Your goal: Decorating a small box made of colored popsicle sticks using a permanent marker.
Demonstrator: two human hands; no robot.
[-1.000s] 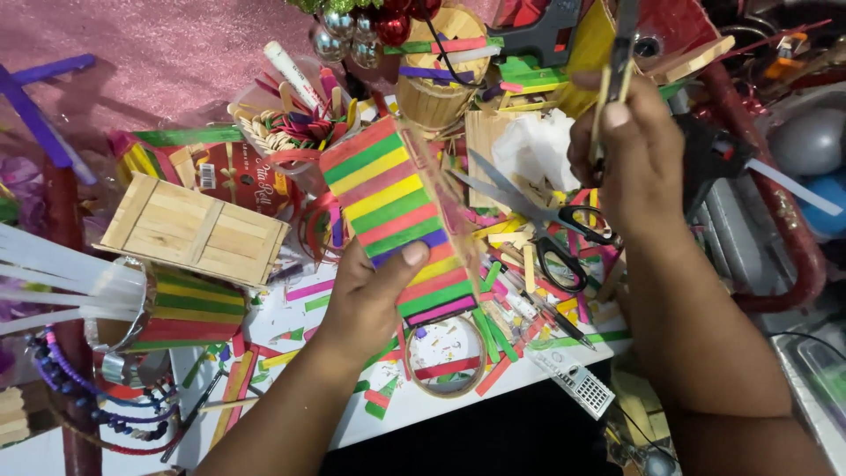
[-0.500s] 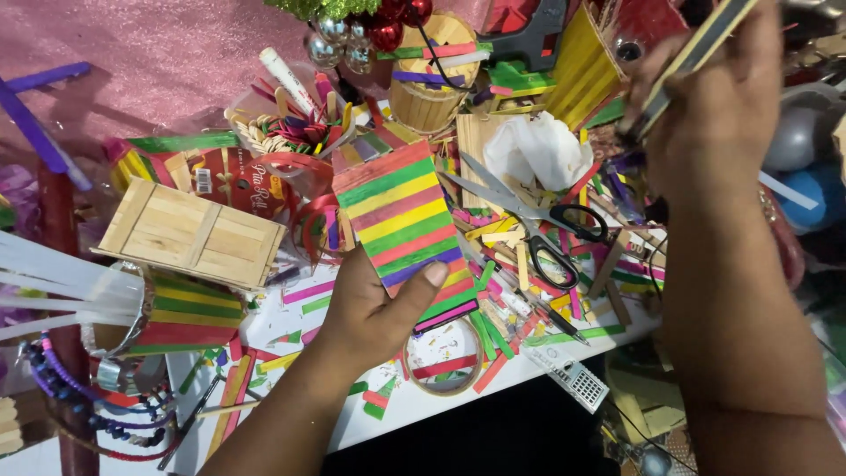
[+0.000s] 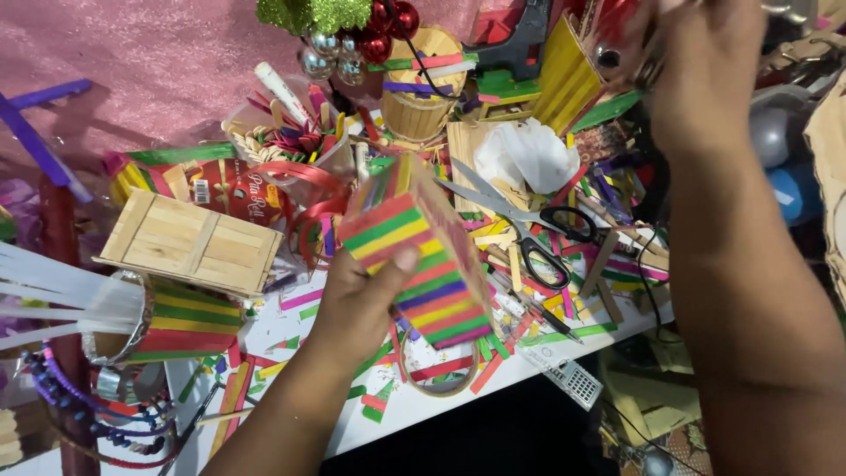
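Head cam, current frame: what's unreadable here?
- Right hand: motion-blurred and cut by the top edge; whatever it holds can't be told.
- Striped stick box: inside and far faces turned away; left hand covers its lower corner.
- Tape ring: top hidden behind the box.

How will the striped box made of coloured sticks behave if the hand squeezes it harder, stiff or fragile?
The striped stick box probably stays fairly stiff, since its walls are flat sticks set edge to edge. It looks light: the left hand alone holds it, tilted, above the table. The many seams between the sticks may crack under a hard squeeze.
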